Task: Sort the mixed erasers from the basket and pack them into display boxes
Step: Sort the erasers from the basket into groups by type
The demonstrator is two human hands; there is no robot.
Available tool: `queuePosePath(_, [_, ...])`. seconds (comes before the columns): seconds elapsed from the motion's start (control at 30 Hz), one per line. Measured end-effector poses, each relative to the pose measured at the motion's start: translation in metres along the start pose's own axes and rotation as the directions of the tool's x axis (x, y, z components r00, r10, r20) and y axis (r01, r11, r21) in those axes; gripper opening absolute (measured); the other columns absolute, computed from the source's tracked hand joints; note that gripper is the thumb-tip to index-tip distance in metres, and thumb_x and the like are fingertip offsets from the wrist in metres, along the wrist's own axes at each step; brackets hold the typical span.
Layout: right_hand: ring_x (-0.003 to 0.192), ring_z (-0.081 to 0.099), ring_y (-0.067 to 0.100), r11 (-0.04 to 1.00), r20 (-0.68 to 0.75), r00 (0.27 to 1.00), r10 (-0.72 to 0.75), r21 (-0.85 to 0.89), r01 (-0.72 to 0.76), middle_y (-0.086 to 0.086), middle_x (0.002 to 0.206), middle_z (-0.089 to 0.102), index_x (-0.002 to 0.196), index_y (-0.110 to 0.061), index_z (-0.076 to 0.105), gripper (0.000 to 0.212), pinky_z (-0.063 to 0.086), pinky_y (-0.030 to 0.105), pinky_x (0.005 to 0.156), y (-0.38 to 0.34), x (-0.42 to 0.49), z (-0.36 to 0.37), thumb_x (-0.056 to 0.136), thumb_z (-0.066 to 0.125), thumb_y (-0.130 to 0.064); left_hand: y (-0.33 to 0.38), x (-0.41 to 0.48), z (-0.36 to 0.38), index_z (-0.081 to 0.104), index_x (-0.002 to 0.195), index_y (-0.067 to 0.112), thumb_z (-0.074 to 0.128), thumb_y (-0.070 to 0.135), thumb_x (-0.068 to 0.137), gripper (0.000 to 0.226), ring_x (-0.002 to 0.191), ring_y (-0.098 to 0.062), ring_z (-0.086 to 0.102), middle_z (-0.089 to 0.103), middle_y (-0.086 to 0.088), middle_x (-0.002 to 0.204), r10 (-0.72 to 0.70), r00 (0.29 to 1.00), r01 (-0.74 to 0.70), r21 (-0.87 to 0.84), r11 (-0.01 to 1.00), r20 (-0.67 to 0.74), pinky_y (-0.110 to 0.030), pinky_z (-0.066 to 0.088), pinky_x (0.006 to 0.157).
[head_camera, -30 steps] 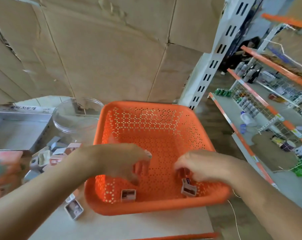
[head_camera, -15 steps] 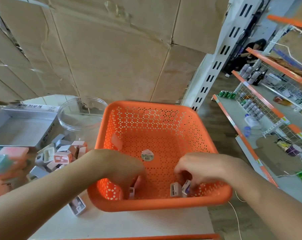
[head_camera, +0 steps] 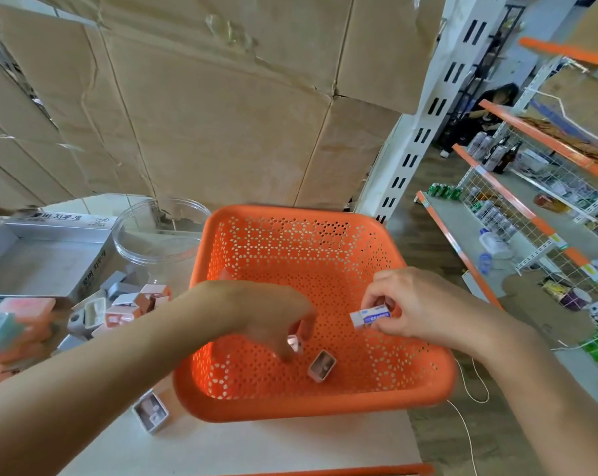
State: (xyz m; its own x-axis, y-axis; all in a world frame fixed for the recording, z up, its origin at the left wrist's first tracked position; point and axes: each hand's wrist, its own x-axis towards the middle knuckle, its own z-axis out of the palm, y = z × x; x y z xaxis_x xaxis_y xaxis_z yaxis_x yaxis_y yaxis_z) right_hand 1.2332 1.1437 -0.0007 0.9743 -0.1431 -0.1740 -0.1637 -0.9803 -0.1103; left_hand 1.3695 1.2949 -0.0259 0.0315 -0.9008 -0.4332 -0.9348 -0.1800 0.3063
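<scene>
An orange perforated basket [head_camera: 290, 242] sits on the white table in front of me. My right hand [head_camera: 414, 304] pinches a white eraser with a blue sleeve [head_camera: 369, 316] above the basket's right side. My left hand [head_camera: 273, 314] reaches down into the basket and pinches a small pink boxed item [head_camera: 294, 343] between its fingertips. Another small pink box [head_camera: 321, 365] lies loose on the basket floor. An open grey display box [head_camera: 46, 255] stands at the far left.
A heap of small grey and pink boxes [head_camera: 119, 304] lies left of the basket, one more [head_camera: 150, 411] by its front corner. A clear round tub [head_camera: 160, 231] stands behind them. Cardboard cartons rise behind; store shelving [head_camera: 531, 207] runs along the right.
My right hand has risen from the basket floor with the white eraser in its fingers. My left hand has lifted slightly with a small pink box. The view has tilted down.
</scene>
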Motion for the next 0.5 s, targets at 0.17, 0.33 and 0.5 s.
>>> queuePosePath(0.17, [0.063,0.043,-0.004,0.996,-0.121,0.991,0.062,0.066,-0.055,-0.016,0.070,0.048,0.081,-0.030,0.064,0.008,0.033,0.018,0.059,0.005,-0.008,-0.001,0.075,0.068,-0.025,0.021,0.024,0.004,0.043,0.135,0.019,0.065,0.027,0.083,0.057,0.115,-0.021,0.048,0.053,-0.003,0.127,0.063,0.998,-0.059,0.153,0.986,-0.020,-0.023,0.034,0.079])
queuePosePath(0.33, [0.065,0.048,-0.001,0.988,-0.149,0.984,0.098,0.133,-0.078,-0.014,0.072,0.054,0.076,-0.030,0.064,0.011,0.034,0.017,0.060,0.008,-0.012,0.000,0.073,0.072,-0.025,0.027,0.040,0.012,0.053,0.127,0.018,0.072,0.024,0.078,0.053,0.112,-0.023,0.052,0.056,-0.005,0.123,0.086,0.996,-0.089,0.136,0.987,0.031,-0.031,0.043,0.090])
queuePosePath(0.5, [0.067,0.051,0.001,0.982,-0.154,0.982,0.107,0.171,-0.080,-0.014,0.070,0.056,0.073,-0.032,0.062,0.014,0.035,0.016,0.058,0.010,-0.013,0.002,0.071,0.073,-0.025,0.027,0.042,0.014,0.057,0.119,0.015,0.075,0.021,0.075,0.048,0.105,-0.025,0.055,0.058,-0.007,0.115,0.071,0.997,-0.074,0.159,0.985,0.023,-0.027,0.039,0.072])
